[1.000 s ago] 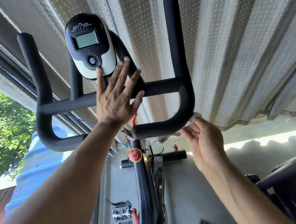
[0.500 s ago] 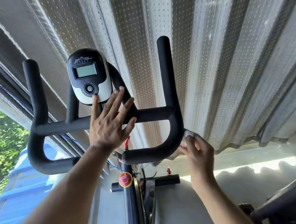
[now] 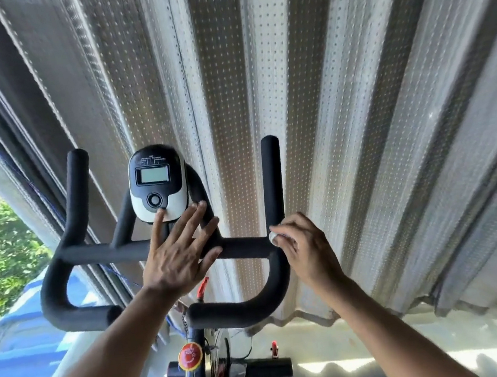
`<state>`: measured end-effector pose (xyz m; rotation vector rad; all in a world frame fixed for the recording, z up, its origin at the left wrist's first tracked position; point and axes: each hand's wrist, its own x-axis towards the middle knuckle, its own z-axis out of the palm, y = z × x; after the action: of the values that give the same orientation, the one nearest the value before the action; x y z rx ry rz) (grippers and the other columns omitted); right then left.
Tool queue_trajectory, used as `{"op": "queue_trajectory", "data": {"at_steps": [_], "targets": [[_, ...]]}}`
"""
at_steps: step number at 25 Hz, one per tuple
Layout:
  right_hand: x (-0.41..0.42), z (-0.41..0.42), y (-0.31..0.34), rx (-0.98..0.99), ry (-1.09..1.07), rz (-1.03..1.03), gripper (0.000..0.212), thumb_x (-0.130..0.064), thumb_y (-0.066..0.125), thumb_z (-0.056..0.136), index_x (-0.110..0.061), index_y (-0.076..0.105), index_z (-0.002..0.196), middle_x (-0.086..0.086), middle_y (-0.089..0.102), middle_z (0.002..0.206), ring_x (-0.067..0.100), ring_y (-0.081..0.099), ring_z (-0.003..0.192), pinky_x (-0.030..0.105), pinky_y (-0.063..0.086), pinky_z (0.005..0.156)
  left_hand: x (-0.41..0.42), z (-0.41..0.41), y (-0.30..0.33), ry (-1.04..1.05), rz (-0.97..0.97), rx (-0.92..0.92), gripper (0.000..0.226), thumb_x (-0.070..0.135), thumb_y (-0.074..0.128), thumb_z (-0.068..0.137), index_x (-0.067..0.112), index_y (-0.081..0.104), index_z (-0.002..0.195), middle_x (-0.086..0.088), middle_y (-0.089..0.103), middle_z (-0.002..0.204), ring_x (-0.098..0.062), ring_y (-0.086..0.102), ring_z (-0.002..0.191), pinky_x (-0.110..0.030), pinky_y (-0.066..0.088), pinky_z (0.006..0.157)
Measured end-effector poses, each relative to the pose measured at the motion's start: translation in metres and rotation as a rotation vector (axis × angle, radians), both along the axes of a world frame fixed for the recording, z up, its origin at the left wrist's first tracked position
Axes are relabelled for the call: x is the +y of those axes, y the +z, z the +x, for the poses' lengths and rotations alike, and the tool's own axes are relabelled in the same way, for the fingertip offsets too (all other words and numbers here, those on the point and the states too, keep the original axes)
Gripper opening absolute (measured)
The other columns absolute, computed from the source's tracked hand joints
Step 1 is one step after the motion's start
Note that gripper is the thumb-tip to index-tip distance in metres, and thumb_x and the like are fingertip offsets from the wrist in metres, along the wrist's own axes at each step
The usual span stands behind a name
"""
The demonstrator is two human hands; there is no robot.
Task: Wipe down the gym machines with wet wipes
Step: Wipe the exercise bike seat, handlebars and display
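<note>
Wiping bike handlebar [image 3: 242,247]: right hand [image 3: 307,250] pinches wipe [image 3: 274,238] at right upright's base. Left hand [image 3: 175,255] braces crossbar, fingers spread. Next: probably slide wipe up right upright.

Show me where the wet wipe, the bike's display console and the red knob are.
wet wipe [image 3: 274,237], head view, white wad showing at the right hand's fingertips.
display console [image 3: 153,174], head view, grey screen.
red knob [image 3: 190,356], head view, round red face.
</note>
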<state>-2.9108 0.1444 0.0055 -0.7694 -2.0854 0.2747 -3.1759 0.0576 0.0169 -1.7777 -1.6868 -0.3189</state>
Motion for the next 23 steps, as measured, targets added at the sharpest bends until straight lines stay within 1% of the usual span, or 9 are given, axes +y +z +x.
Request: {"op": "queue_trajectory", "data": {"at_steps": [2,3,6,9,12,14,17,19,23], "targets": [[0.025,-0.003,0.017,-0.070,0.038,0.040,0.019,-0.006,0.066,0.096,-0.004,0.073,0.113,-0.002,0.058,0.104,0.012,0.062,0.093,0.029,0.057,0.083,0.017,0.016,0.017,0.001,0.071,-0.064,0.057,0.054,0.033,0.106,0.016,0.062,0.135,-0.009,0.052,0.149,-0.026,0.040,0.148,-0.055,0.007,0.127],[0.036,-0.009,0.025,-0.117,0.050,0.076,0.019,-0.007,0.067,0.095,-0.004,0.073,0.113,-0.001,0.057,0.103,0.013,0.061,0.093,0.030,0.058,0.082,0.028,0.022,0.026,0.027,0.112,-0.115,0.054,0.052,0.036,0.106,0.014,0.061,0.135,-0.009,0.052,0.149,-0.026,0.040,0.147,-0.052,0.008,0.128],[0.047,-0.020,0.032,-0.169,0.106,0.144,0.019,-0.007,0.070,0.094,-0.003,0.073,0.112,0.002,0.057,0.100,0.012,0.057,0.094,0.028,0.057,0.084,0.043,0.031,0.034,0.080,0.183,-0.250,0.060,0.049,0.040,0.106,0.008,0.049,0.150,-0.011,0.034,0.165,-0.024,0.029,0.155,-0.050,0.007,0.129],[0.037,-0.006,0.021,-0.194,0.251,0.152,0.019,-0.010,0.068,0.096,-0.002,0.074,0.112,0.003,0.062,0.102,0.004,0.054,0.097,0.016,0.050,0.091,0.040,0.030,0.027,0.087,0.186,-0.257,0.067,0.044,0.040,0.105,0.005,0.035,0.159,-0.008,0.017,0.171,-0.022,0.012,0.159,-0.054,0.000,0.128],[0.058,0.001,0.031,-0.309,0.361,0.256,0.022,-0.008,0.068,0.096,0.001,0.073,0.116,0.007,0.071,0.105,0.020,0.061,0.097,0.026,0.054,0.082,0.041,0.030,0.027,0.165,0.207,-0.276,0.073,0.045,0.042,0.102,0.007,0.025,0.162,-0.009,0.010,0.173,-0.023,0.003,0.160,-0.059,-0.004,0.126],[0.088,-0.008,0.053,-0.342,0.345,0.370,0.022,-0.007,0.066,0.097,0.004,0.072,0.116,0.011,0.072,0.107,0.023,0.060,0.098,0.031,0.056,0.075,0.040,0.031,0.024,0.178,0.219,-0.304,0.075,0.046,0.042,0.102,0.008,0.023,0.163,-0.009,0.009,0.173,-0.024,0.001,0.160,-0.062,-0.002,0.125],[0.124,-0.024,0.082,-0.244,0.254,0.507,0.024,-0.002,0.066,0.097,0.004,0.070,0.120,0.011,0.070,0.109,0.023,0.061,0.100,0.030,0.057,0.078,0.038,0.032,0.024,0.153,0.234,-0.303,0.073,0.047,0.043,0.102,0.010,0.026,0.162,-0.009,0.014,0.172,-0.025,0.006,0.160,-0.065,0.004,0.125],[0.131,-0.026,0.085,-0.137,0.195,0.507,0.026,0.000,0.066,0.097,0.003,0.070,0.123,0.008,0.070,0.108,0.022,0.060,0.098,0.029,0.056,0.082,0.038,0.030,0.024,0.144,0.224,-0.303,0.070,0.049,0.041,0.103,0.014,0.029,0.162,-0.008,0.016,0.172,-0.025,0.006,0.160,-0.066,0.004,0.124],[0.107,-0.012,0.048,-0.116,0.273,0.445,0.027,0.000,0.065,0.098,-0.001,0.071,0.124,0.005,0.071,0.105,0.020,0.062,0.093,0.029,0.056,0.078,0.038,0.030,0.023,0.158,0.191,-0.278,0.065,0.050,0.037,0.104,0.022,0.032,0.162,-0.006,0.017,0.172,-0.025,0.004,0.160,-0.066,0.001,0.124]]}}
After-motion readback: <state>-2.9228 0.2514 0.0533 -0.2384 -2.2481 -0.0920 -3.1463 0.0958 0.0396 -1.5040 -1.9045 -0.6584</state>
